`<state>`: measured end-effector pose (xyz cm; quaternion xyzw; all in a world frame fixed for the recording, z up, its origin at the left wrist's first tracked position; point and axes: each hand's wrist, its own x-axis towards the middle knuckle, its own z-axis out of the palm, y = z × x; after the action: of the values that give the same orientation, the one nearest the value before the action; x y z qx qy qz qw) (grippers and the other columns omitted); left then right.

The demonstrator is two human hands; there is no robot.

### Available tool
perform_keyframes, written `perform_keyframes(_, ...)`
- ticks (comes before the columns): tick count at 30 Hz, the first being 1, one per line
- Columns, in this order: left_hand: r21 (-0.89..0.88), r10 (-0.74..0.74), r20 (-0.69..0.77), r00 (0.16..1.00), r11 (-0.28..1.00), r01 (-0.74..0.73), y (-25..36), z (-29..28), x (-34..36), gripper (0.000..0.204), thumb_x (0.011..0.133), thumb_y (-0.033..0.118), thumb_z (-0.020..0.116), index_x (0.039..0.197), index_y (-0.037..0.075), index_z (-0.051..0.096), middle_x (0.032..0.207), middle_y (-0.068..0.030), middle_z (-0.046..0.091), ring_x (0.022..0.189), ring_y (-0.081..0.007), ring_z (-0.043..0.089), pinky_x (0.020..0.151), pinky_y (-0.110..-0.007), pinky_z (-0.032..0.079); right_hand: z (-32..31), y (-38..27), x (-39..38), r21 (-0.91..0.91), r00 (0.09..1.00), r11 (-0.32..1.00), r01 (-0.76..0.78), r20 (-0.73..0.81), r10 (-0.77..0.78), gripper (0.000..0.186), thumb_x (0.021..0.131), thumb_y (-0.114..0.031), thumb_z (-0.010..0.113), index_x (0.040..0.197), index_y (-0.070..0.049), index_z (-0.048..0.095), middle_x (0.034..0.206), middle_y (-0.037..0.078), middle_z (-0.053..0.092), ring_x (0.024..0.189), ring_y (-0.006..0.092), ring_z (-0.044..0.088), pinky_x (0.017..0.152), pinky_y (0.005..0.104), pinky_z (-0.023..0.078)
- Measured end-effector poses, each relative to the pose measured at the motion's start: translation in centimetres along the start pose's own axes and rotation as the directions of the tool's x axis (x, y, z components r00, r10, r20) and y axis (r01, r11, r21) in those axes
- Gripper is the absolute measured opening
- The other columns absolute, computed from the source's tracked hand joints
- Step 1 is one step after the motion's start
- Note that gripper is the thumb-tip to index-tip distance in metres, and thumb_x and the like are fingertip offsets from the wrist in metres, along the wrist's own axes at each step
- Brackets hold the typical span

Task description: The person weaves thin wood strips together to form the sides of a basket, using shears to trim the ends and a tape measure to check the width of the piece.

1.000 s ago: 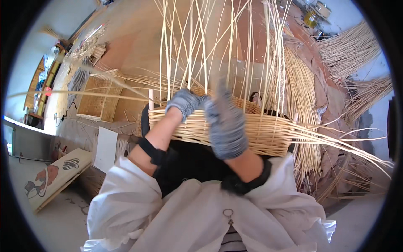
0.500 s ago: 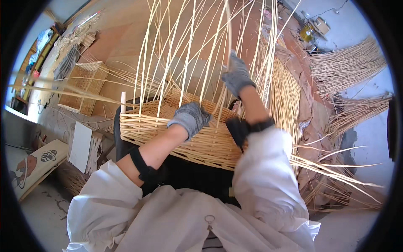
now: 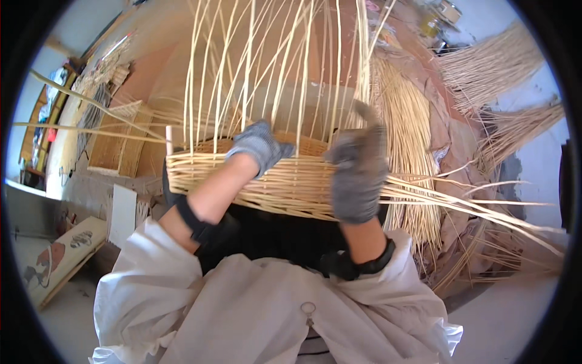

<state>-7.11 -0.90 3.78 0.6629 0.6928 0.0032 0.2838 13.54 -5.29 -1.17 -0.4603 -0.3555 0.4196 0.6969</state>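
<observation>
An unfinished wicker basket (image 3: 285,185) rests in front of me, tall pale willow rods (image 3: 247,79) standing up from its weave. My left hand (image 3: 257,147), in a grey knit glove, is closed over the top edge of the near wall; its fingertips are partly hidden behind the weave. Over the right end of that wall is my right hand (image 3: 359,173), also gloved. Motion smears its fingers, so its grip and any contact with the rods cannot be made out. A light peg (image 3: 169,139) sticks up at the basket's left corner.
Loose rod ends (image 3: 479,209) jut out to the right, and two long rods (image 3: 91,128) to the left. A thick bundle of willow (image 3: 406,127) lies at right; more bundles (image 3: 491,67) lie beyond it. Another woven basket (image 3: 118,148) and a painted bench (image 3: 63,255) are at left.
My right hand has come down from among the upright rods to the near wall's right end. The basket and my left hand appear slightly higher in view.
</observation>
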Motion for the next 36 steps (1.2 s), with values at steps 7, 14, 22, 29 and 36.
perform_keyframes(7,-0.164,0.222,0.189,0.956,0.967,-0.192,4.7,2.7,2.8,0.065,0.075,0.044,0.068,0.121,0.002,0.049,0.121,-0.0201,0.053,0.110,-0.0298,0.053,0.091,-0.038,0.044,-7.9,-2.0,2.0,0.048,0.986,0.988,-0.146,0.088,0.141,0.014,0.080,0.010,0.055,0.082,-0.003,0.051,0.072,0.012,0.058,0.068,0.0222,0.061,0.061,0.0383,0.056)
perform_keyframes(14,-0.115,0.063,0.143,0.988,0.992,-0.047,6.0,6.7,3.6,0.048,0.078,0.048,0.059,0.094,0.003,0.066,0.093,-0.0186,0.065,0.091,-0.0324,0.061,0.083,-0.042,0.045,2.2,-1.1,11.9,-0.747,0.785,0.246,0.618,0.601,-0.151,0.039,0.077,-0.001,0.061,0.114,-0.006,0.050,0.106,0.011,0.054,0.079,0.0211,0.058,0.077,0.0344,0.051)
perform_keyframes(22,-0.390,0.199,0.257,0.946,0.917,-0.087,6.1,4.7,3.7,0.057,0.081,0.049,0.055,0.109,0.000,0.058,0.100,-0.0217,0.062,0.096,-0.0322,0.059,0.087,-0.037,0.045,-9.5,-2.5,4.0,-0.343,0.992,0.938,0.054,-0.092,-0.091,0.026,0.088,-0.018,0.052,0.109,-0.002,0.050,0.066,0.000,0.044,0.054,0.0105,0.045,0.047,0.0254,0.043)
perform_keyframes(29,-0.401,0.042,-0.841,0.540,0.621,-0.674,-10.4,1.2,-6.9,0.049,0.077,0.020,0.071,0.115,-0.001,0.049,0.112,-0.0148,0.055,0.104,-0.0227,0.055,0.093,-0.035,0.042,-4.4,-9.2,-1.1,-0.563,0.871,0.667,-0.488,-0.363,0.332,0.043,0.089,-0.047,0.041,0.093,-0.007,0.057,0.066,0.011,0.061,0.046,0.0202,0.056,0.039,0.0332,0.043)
perform_keyframes(36,-0.568,0.191,-0.692,0.696,0.451,-0.688,-20.4,5.4,-1.6,0.067,0.073,0.022,0.074,0.128,-0.001,0.041,0.120,-0.0169,0.050,0.112,-0.0212,0.048,0.095,-0.032,0.038,19.6,6.4,-3.1,-0.126,0.566,0.912,0.390,0.814,-0.130,0.029,0.090,-0.026,0.054,0.108,-0.004,0.054,0.097,0.007,0.059,0.072,0.0157,0.056,0.063,0.0280,0.047)
